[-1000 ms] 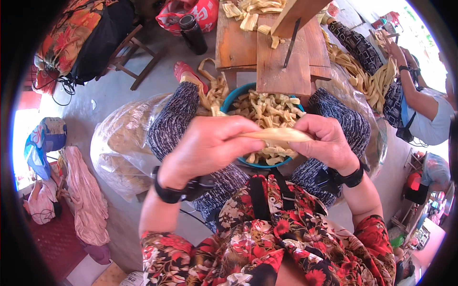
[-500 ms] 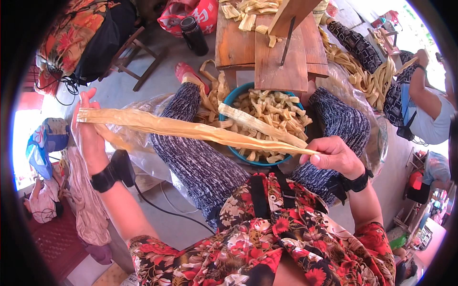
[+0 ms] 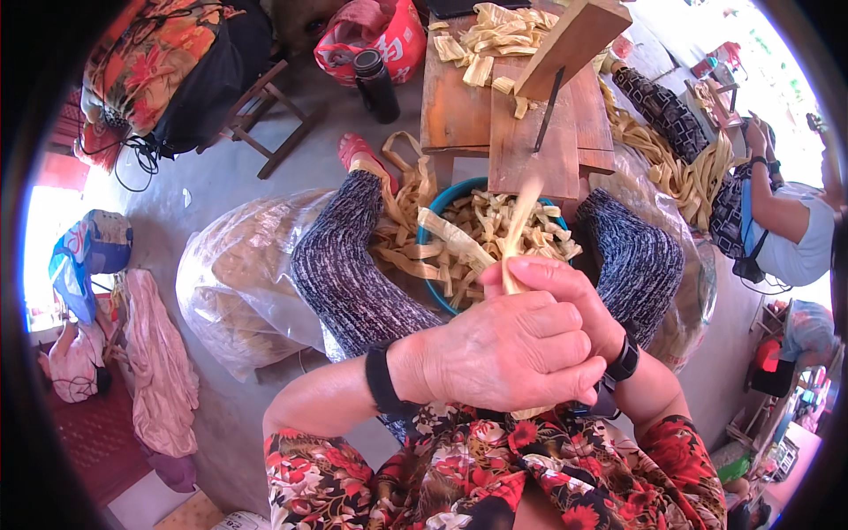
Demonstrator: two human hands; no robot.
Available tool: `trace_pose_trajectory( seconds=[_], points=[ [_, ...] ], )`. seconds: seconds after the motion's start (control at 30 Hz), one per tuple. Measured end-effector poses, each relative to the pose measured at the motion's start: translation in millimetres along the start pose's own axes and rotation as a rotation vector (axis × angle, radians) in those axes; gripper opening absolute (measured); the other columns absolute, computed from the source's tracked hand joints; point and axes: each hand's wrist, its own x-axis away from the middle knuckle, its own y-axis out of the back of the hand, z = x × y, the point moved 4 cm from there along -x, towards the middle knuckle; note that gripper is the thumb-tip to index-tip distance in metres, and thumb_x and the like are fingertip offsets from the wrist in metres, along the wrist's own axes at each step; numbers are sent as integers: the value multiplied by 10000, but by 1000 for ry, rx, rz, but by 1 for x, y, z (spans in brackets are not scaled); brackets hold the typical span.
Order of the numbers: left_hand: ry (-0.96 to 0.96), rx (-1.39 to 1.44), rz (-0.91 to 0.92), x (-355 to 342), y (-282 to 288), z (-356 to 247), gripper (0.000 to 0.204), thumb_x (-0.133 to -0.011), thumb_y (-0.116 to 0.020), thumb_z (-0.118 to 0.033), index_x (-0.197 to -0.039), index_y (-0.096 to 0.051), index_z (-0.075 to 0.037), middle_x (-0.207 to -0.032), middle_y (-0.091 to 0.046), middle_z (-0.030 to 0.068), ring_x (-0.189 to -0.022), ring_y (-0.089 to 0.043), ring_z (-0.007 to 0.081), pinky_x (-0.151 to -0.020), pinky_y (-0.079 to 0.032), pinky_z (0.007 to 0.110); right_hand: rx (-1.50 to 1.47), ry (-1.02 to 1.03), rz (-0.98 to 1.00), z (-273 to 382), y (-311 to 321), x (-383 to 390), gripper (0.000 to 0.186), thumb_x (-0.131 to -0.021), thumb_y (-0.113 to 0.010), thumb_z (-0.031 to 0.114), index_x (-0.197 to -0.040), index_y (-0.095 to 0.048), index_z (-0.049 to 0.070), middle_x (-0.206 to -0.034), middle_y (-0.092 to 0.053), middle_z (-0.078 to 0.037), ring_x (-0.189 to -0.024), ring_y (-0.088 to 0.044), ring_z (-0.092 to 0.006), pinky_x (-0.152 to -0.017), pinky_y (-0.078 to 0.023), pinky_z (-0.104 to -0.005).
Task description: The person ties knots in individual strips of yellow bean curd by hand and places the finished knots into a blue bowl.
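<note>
A pale dried husk-like strip rises from my hands toward the wooden stand, its upper end blurred. My right hand pinches it between thumb and fingers. Just below and in front, my left hand is closed, back upward, with the strip's lower part apparently running into it; the fingers' inner side is hidden. Beneath stands a teal basin full of short cut strip pieces, a longer pale piece leaning over its edge. A thin dark upright blade is fixed on the wooden board above the basin.
More strips lie on the wooden bench and by my foot. A dark bottle, a red bag and a wooden stool stand beyond. Clear plastic sacks flank my legs. Another person sits at the right.
My left hand has come from the far left to meet my right hand in front of my chest. The strip, stretched sideways before, now points away from me.
</note>
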Motion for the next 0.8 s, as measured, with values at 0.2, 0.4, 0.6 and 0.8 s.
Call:
trace_pose_trajectory(
  seconds=[0.2,0.4,0.6,0.8],
  points=[
    [485,-124,-160,31,27,35,264,-782,-610,-117,-1030,-599,-25,-977,-558,91,-897,-555,227,-782,-457,313,127,409,-342,21,31,13,225,-914,-479,186,-974,-563,-14,-810,-590,-29,-727,-563,-93,-662,-463,-222],
    [1175,741,-293,40,1,45,367,-920,-473,-262,-1123,-530,39,-1030,-599,75,-941,-554,130,-853,-425,264,628,396,-124,-5,-8,6,174,-887,-536,135,-818,-589,-15,-644,-517,34,-598,-477,-36,-506,-397,-204],
    [1287,1075,-294,55,15,49,394,-929,-438,-308,-932,-580,59,-557,-505,20,-485,-484,90,-467,-397,209,650,498,-288,14,18,19,266,-866,-570,169,-1055,-567,-18,-856,-622,-47,-754,-578,-96,-663,-461,-230],
    [1368,943,135,44,-1,37,311,-883,-537,-316,-938,-606,-18,-591,-554,7,-442,-457,42,-416,-356,169,906,743,-262,35,1,25,218,-888,-533,154,-999,-581,-28,-796,-614,-65,-708,-596,-120,-635,-485,-225]
  ],
)
